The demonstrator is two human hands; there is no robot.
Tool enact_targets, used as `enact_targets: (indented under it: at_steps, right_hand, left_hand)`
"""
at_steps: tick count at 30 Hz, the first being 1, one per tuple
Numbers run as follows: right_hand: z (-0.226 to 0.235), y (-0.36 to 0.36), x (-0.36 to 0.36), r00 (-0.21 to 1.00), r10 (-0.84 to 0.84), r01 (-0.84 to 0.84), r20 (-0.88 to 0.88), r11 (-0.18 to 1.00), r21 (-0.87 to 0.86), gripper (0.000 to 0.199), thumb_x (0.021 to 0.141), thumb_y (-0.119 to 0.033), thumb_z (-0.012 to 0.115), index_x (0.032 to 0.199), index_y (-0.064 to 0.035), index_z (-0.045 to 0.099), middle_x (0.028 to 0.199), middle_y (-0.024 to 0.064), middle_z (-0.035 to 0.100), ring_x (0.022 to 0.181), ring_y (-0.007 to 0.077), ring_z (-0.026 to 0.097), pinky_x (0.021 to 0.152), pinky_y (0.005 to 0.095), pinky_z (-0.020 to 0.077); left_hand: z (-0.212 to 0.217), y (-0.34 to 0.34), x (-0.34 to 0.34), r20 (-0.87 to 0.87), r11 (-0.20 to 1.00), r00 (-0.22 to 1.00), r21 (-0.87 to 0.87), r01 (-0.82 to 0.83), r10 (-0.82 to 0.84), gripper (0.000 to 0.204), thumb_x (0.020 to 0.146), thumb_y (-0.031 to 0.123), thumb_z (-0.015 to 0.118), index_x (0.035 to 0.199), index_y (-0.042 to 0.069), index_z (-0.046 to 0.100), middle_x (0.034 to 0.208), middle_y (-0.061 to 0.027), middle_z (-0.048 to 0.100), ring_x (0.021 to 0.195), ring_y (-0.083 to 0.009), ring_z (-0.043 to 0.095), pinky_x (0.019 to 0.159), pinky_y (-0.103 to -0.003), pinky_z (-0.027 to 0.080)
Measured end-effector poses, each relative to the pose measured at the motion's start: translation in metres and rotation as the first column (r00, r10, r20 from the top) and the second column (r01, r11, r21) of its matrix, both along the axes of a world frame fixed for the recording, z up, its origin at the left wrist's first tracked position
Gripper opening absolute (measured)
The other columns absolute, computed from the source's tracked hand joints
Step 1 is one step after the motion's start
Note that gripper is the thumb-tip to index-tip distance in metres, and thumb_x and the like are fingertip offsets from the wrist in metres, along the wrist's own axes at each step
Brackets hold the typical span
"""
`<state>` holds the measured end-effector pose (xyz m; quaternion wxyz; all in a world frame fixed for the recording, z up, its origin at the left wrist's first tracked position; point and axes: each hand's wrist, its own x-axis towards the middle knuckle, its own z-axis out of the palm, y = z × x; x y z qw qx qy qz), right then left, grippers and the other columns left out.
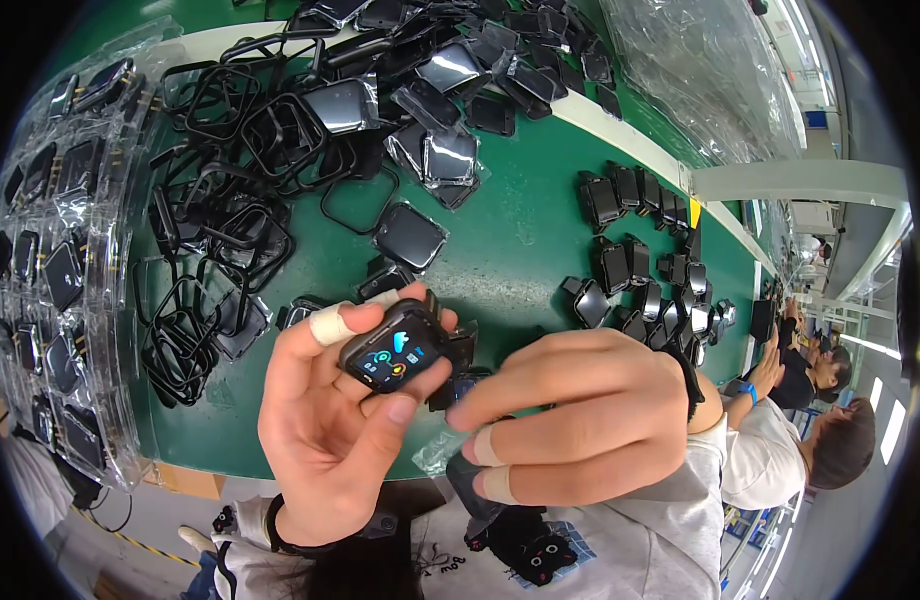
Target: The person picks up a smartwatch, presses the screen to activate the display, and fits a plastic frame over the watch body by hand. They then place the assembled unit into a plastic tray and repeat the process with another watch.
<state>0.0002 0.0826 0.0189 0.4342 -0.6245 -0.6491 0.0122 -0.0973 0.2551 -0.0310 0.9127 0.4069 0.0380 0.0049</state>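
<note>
My left hand is closed around a black square smartwatch case, without a strap. Its lit screen faces up and shows coloured icons. Finger tape wraps one of the left fingers. Just to the right, my right hand has its fingers bent together and pointing toward the watch case, with tape on two of them. Its thumb and whatever it may hold are hidden. A crumpled piece of clear film shows beside its fingertips. More dark watch cases lie partly hidden behind both hands.
Black square frames and film-covered watch screens are heaped at the far left of the green table. Clear trays of watch parts stand at the left edge. Several watch cases stand at right. Co-workers sit beyond.
</note>
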Motion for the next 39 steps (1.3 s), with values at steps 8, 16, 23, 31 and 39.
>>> enact_targets:
  at_steps: [8,16,23,31,39]
  right_hand:
    - [0.012,-0.001,-0.006,0.825,-0.372,0.245,-0.425,0.914,-0.324,0.022,0.067,0.001,0.076,0.086,0.0022,0.065,0.092,0.0143,0.062,0.061,0.0183,0.059,0.061,0.0272,0.0516]
    - [-0.001,0.004,-0.006,0.753,-0.443,0.327,-0.487,0.893,-0.308,0.030,0.066,0.001,0.079,0.092,0.0012,0.064,0.081,0.0095,0.056,0.060,0.0099,0.050,0.053,0.0219,0.0400]
    - [0.000,0.005,-0.008,0.751,-0.464,0.298,-0.469,0.873,-0.386,0.031,0.068,-0.001,0.078,0.096,0.0002,0.062,0.089,0.0111,0.053,0.058,0.0093,0.045,0.051,0.0208,0.0351]
    - [-0.002,0.010,-0.008,0.818,-0.416,0.303,-0.398,0.898,-0.318,0.029,0.073,-0.006,0.076,0.097,0.0000,0.061,0.093,0.0118,0.055,0.068,0.0165,0.051,0.055,0.0250,0.0401]
    - [-0.006,0.007,-0.009,0.846,-0.287,0.195,-0.450,0.951,-0.239,0.023,0.073,-0.009,0.076,0.086,0.0036,0.060,0.085,0.0134,0.056,0.070,0.0248,0.055,0.058,0.0305,0.0445]
  left_hand:
    - [-0.002,-0.001,0.000,0.051,0.985,0.995,-0.147,0.090,-0.083,0.042,0.088,-0.009,0.041,0.128,-0.006,0.031,0.136,-0.0279,0.034,0.124,-0.0356,0.043,0.101,-0.045,0.041]
    - [-0.009,-0.002,-0.005,0.143,0.980,0.971,-0.029,0.199,-0.193,0.047,0.084,-0.012,0.033,0.130,-0.009,0.027,0.137,-0.0285,0.032,0.126,-0.0331,0.040,0.103,-0.045,0.038]
    - [-0.006,-0.002,-0.006,0.145,0.982,0.973,-0.034,0.187,-0.180,0.052,0.080,-0.015,0.029,0.132,-0.010,0.025,0.136,-0.0255,0.032,0.126,-0.0320,0.041,0.104,-0.045,0.036]
    - [-0.014,-0.007,-0.007,0.219,0.971,0.970,0.232,0.057,-0.110,0.048,0.081,-0.015,0.051,0.125,-0.007,0.033,0.135,-0.0236,0.033,0.117,-0.0266,0.050,0.097,-0.037,0.044]
    - [-0.004,-0.016,-0.014,0.015,0.984,0.987,0.076,-0.163,0.163,0.034,0.079,-0.009,0.064,0.110,-0.005,0.048,0.098,-0.0135,0.056,0.089,-0.0215,0.062,0.078,-0.029,0.052]
